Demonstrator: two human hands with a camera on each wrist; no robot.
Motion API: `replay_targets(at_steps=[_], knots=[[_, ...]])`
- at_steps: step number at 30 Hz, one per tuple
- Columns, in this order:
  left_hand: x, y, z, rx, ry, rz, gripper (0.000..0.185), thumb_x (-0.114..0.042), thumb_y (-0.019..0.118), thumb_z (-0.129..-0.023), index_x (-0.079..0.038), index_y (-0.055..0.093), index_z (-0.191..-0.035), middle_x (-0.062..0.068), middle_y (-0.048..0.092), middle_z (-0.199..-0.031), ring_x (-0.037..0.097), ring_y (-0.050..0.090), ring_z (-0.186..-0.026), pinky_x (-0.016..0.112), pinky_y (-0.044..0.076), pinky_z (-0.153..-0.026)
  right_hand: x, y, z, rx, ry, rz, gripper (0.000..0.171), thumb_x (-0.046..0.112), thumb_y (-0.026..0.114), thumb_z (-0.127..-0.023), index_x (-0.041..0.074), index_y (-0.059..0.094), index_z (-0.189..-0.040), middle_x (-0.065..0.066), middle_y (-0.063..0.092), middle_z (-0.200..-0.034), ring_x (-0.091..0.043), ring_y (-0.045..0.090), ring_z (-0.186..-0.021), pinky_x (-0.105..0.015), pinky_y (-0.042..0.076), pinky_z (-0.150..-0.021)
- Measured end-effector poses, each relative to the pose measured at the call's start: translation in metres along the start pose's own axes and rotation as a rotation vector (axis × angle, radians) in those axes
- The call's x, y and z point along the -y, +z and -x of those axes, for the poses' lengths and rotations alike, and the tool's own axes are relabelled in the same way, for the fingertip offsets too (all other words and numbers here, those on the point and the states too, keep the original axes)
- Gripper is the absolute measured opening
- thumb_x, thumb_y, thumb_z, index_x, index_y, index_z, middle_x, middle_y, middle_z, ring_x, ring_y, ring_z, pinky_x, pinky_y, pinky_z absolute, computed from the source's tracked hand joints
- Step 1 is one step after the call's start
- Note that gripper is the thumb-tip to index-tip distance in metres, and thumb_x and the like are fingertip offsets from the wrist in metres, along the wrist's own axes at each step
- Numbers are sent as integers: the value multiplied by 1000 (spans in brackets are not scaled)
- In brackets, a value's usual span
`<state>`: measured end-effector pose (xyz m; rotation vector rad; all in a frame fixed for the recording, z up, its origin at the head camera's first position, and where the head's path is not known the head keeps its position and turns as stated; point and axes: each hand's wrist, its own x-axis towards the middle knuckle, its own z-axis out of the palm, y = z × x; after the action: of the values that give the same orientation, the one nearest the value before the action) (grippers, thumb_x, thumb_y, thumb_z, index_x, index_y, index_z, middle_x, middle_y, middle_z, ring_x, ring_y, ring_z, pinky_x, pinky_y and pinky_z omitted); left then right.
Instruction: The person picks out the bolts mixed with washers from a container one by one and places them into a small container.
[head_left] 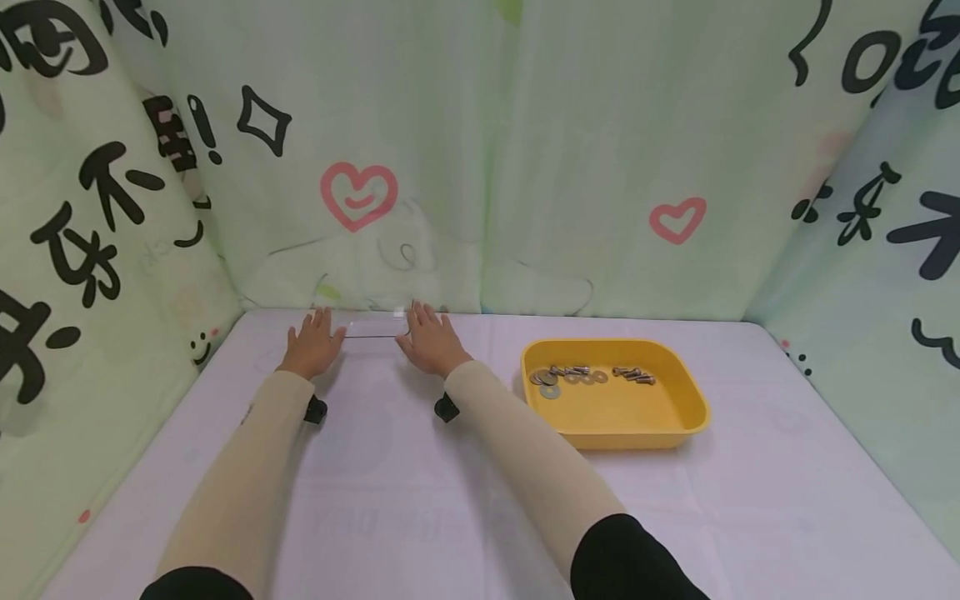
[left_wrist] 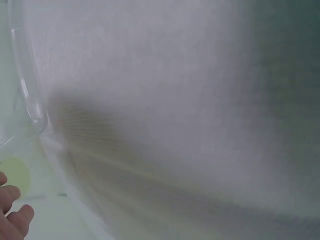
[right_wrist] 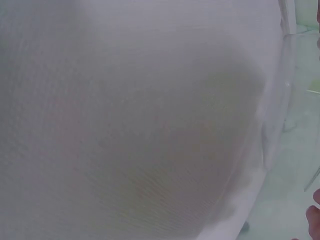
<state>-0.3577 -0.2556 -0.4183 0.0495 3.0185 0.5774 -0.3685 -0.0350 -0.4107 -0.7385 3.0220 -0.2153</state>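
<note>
Near the back edge of the table, a clear plastic container (head_left: 369, 327) sits between the two hands. The left hand (head_left: 311, 343) is at its left side, fingers pointing away with the thumb toward the container. On the other side is the right hand (head_left: 431, 340), its fingers stretched forward beside the clear wall. A rounded transparent rim of the container (left_wrist: 31, 95) shows at the left of the left wrist view, with fingertips (left_wrist: 20, 217) below it. In the right wrist view, the clear plastic (right_wrist: 280, 115) appears near the right edge, with fingertips (right_wrist: 314, 220) partly cut off.
A yellow tray (head_left: 630, 421) stands right of the right arm. In its back part lie metal washers (head_left: 550, 392) and two groups of screws, one on the right (head_left: 636, 376). A pale cloth covers the table (head_left: 390, 500); printed curtains (head_left: 570, 167) enclose the back and sides.
</note>
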Motion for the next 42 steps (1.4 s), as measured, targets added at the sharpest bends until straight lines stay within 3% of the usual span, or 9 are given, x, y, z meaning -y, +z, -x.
replay_targets(at_steps=[14,26,42], knots=[[-12,4,7,11,51,-50,61,-31,23,-102,8,8,-147,27,5,-154,44,3,-143,63,-1,-114,2,5,13,47,5,38,64,43,31,-101,3,20,-149,-10,10,-159,-22,11,-148,-42,16,-120],[-21,9,28,-9,130,-87,62,-31,27,-102,9,12,-147,27,9,-154,44,8,-143,64,-1,-113,4,-5,45,50,-11,100,63,41,36,-101,-2,26,-146,-16,17,-157,-26,18,-146,-44,21,-118],[-38,15,59,-7,186,-121,63,-32,32,-102,9,15,-146,26,15,-154,42,12,-143,64,-2,-113,4,-16,85,148,-3,198,66,46,39,-99,0,30,-145,-16,18,-157,-27,19,-146,-44,23,-118]])
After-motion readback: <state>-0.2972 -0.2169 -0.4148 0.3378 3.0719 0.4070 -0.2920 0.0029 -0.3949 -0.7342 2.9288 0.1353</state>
